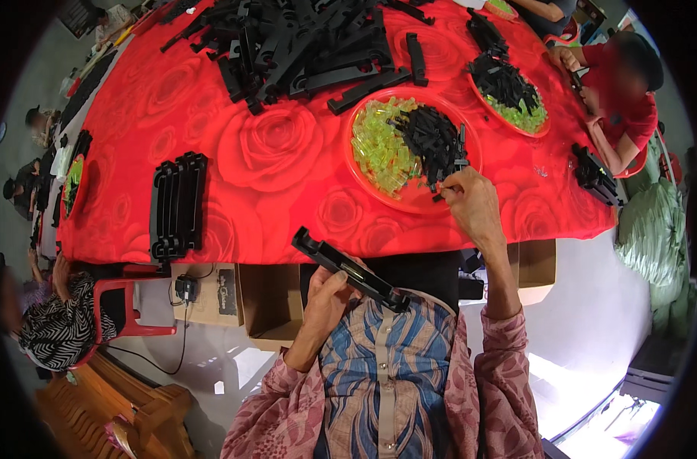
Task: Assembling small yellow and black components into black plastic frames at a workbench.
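My left hand (325, 302) is closed around a long black plastic body (329, 260), shaped like a small spirit level frame, tilted in front of my shirt. A yellow-green strip shows near its middle, beside my thumb. My right hand (473, 205) is over the near right rim of a round red-orange plate (398, 203), its fingertips pinched at a small black plastic piece (438, 197). Clear yellow-green vials (383, 157) fill that plate's left side. Small black pieces (429, 141) are heaped on its right, some close to my fingers.
A big pile of black plastic bodies (302, 53) covers the far middle of the red tablecloth (268, 153). Several more stand in a row (179, 206) at left. A second plate (517, 122) sits at right, near a co-worker in red (624, 92). Cardboard boxes (268, 306) are below the table edge.
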Motion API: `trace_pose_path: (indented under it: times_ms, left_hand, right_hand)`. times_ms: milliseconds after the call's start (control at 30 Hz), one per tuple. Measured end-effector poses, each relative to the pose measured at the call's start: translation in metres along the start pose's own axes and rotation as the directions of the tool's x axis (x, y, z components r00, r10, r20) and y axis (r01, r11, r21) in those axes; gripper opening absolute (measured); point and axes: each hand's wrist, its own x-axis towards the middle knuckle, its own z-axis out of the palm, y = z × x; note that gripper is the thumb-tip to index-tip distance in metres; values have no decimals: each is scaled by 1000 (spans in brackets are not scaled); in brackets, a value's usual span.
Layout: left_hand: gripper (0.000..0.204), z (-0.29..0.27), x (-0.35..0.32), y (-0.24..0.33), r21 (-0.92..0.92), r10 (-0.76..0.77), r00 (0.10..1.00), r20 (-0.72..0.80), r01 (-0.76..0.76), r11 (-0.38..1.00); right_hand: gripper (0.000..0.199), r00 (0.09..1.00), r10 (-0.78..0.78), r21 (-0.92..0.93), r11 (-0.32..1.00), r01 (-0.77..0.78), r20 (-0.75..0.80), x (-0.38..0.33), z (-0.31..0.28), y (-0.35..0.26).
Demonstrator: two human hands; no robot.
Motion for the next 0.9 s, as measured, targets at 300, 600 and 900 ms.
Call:
trace_pose_path:
  times_ms: [300,600,900]
  left_hand:
    - [36,24,9,13,137,-2,1000,-24,5,991]
    - [37,19,-1,14,142,20,996,-90,-8,990]
    - [40,16,-11,15,67,1,989,-148,9,998]
  right_hand:
    - [14,963,169,826,496,-267,210,-52,-6,-30]
    - [19,893,74,886,112,-450,444,-86,12,-52]
    - [23,976,-79,801,587,-118,202,-107,20,-85]
